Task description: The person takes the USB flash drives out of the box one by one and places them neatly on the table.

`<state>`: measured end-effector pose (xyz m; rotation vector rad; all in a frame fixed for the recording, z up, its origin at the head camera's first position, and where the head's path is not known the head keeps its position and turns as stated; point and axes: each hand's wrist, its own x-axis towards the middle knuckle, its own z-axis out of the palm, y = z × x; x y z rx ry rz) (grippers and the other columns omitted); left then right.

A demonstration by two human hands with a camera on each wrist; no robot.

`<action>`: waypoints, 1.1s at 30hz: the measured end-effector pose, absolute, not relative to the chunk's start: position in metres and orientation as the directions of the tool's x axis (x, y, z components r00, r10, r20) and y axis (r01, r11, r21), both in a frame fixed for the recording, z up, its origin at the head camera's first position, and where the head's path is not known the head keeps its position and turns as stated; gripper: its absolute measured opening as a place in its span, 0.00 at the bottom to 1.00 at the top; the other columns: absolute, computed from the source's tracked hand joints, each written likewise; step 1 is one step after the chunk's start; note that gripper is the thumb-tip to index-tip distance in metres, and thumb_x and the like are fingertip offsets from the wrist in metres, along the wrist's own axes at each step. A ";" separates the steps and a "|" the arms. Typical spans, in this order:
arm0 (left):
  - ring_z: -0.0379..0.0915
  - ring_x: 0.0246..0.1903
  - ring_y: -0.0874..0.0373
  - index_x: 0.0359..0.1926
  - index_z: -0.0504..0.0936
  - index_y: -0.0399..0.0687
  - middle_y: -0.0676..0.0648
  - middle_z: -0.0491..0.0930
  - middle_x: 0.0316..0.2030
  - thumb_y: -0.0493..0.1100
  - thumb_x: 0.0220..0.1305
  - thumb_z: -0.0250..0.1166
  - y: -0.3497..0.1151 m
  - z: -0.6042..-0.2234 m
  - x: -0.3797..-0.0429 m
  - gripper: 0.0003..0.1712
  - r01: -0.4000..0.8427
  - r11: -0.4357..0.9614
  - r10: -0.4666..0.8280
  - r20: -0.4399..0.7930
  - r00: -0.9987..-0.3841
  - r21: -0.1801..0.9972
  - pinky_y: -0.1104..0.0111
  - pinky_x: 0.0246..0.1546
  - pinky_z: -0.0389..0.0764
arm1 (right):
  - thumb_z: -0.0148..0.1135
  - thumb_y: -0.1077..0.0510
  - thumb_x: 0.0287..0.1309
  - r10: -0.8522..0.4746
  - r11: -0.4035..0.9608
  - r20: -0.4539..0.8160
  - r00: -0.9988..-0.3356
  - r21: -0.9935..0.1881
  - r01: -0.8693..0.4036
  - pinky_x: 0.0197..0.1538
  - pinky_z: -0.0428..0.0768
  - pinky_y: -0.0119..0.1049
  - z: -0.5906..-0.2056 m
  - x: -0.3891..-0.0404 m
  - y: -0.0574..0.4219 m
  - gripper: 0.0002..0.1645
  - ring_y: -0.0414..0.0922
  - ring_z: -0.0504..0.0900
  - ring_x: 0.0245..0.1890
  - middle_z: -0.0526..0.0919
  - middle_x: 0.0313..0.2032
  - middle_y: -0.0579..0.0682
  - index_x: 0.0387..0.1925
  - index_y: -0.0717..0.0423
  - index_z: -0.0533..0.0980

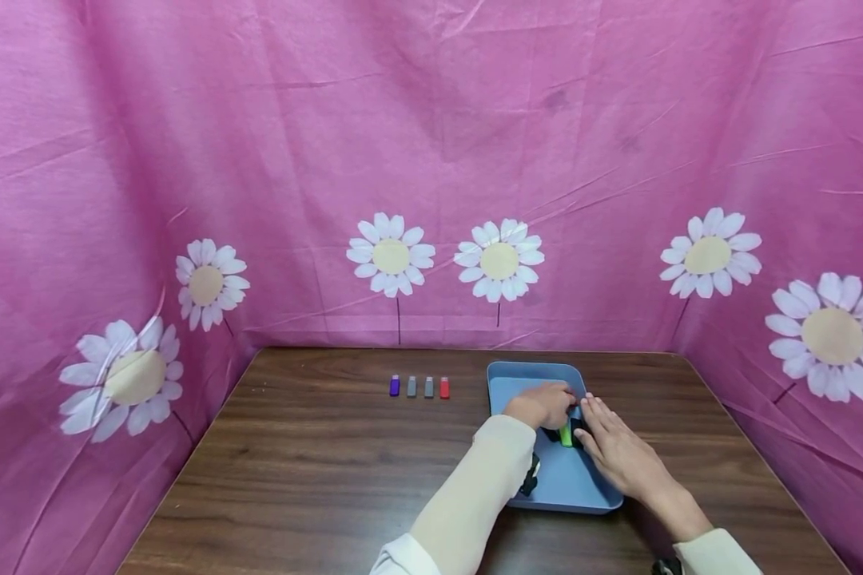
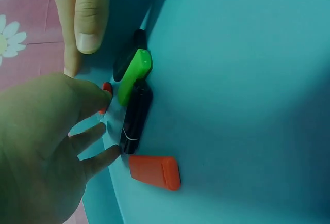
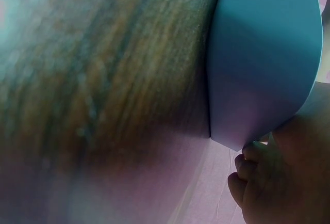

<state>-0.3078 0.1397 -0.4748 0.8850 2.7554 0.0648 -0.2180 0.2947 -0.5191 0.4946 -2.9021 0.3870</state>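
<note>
So the left hand (image 1: 542, 403) is reaching into a blue tray (image 1: 564, 483), thumb and finger pinched on a red stick (image 2: 107, 86) close to the tray's wall. Most of that stick is behind the thumb, so I can't make out its full shape. The right hand (image 1: 622, 451) isn't gripping anything, its fingers are pretty much straight and it's lying along the tray's right rim with the thumb on the inside. The hands are really close at the fingertips; can't tell if they actually touch.

Right by them on the tray floor there's a bunch: a black stick (image 2: 124, 61), a green stick (image 2: 135, 74) lying up against it, then a second black stick (image 2: 136, 118) and an orange stick (image 2: 154, 172) near its end.

Further out, left of the tray, four more sit in a neat row on the wood table (image 1: 309, 479): purple (image 1: 394, 386), two grays (image 1: 411, 388), and another red (image 1: 444, 389). Behind it all hangs a pink cloth (image 1: 295, 160) with white daisies (image 1: 391, 256).
</note>
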 end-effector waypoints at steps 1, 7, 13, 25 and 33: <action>0.65 0.73 0.73 0.74 0.76 0.71 0.69 0.68 0.75 0.51 0.81 0.58 0.140 -0.474 -0.307 0.24 0.567 0.816 0.576 -0.225 -0.786 0.110 0.76 0.70 0.69 | 0.52 0.51 0.83 -0.300 0.912 0.212 -0.930 -0.223 -0.345 0.75 0.66 0.67 -0.519 -0.218 0.295 0.37 0.69 0.63 0.78 0.63 0.77 0.73 0.77 0.75 0.62; 0.72 0.57 0.70 0.56 0.85 0.67 0.63 0.71 0.68 0.54 0.81 0.57 0.138 -0.470 -0.305 0.12 0.553 0.828 0.560 -0.202 -0.803 0.098 0.74 0.51 0.76 | 0.53 0.52 0.82 -0.300 0.912 0.214 -0.930 -0.221 -0.345 0.75 0.66 0.67 -0.518 -0.218 0.294 0.37 0.70 0.63 0.78 0.63 0.76 0.74 0.76 0.76 0.62; 0.72 0.64 0.71 0.65 0.81 0.65 0.64 0.72 0.71 0.54 0.80 0.60 0.137 -0.476 -0.306 0.18 0.572 0.818 0.572 -0.187 -0.799 0.057 0.76 0.61 0.75 | 0.52 0.49 0.83 -0.293 0.913 0.192 -0.937 -0.235 -0.334 0.75 0.65 0.66 -0.519 -0.218 0.294 0.38 0.70 0.63 0.78 0.63 0.77 0.73 0.77 0.74 0.61; 0.73 0.63 0.68 0.55 0.86 0.68 0.62 0.76 0.65 0.61 0.75 0.64 0.134 -0.480 -0.308 0.14 0.575 0.817 0.564 -0.142 -0.814 -0.046 0.73 0.62 0.77 | 0.53 0.51 0.82 -0.297 0.910 0.204 -0.933 -0.235 -0.341 0.74 0.66 0.67 -0.519 -0.216 0.293 0.37 0.70 0.63 0.78 0.62 0.77 0.73 0.76 0.75 0.62; 0.75 0.59 0.70 0.46 0.87 0.68 0.66 0.78 0.62 0.65 0.74 0.64 0.136 -0.478 -0.305 0.14 0.569 0.820 0.558 -0.140 -0.818 -0.061 0.74 0.57 0.79 | 0.55 0.52 0.81 -0.294 0.912 0.213 -0.932 -0.228 -0.340 0.74 0.67 0.67 -0.519 -0.216 0.292 0.37 0.70 0.64 0.77 0.63 0.77 0.74 0.76 0.75 0.62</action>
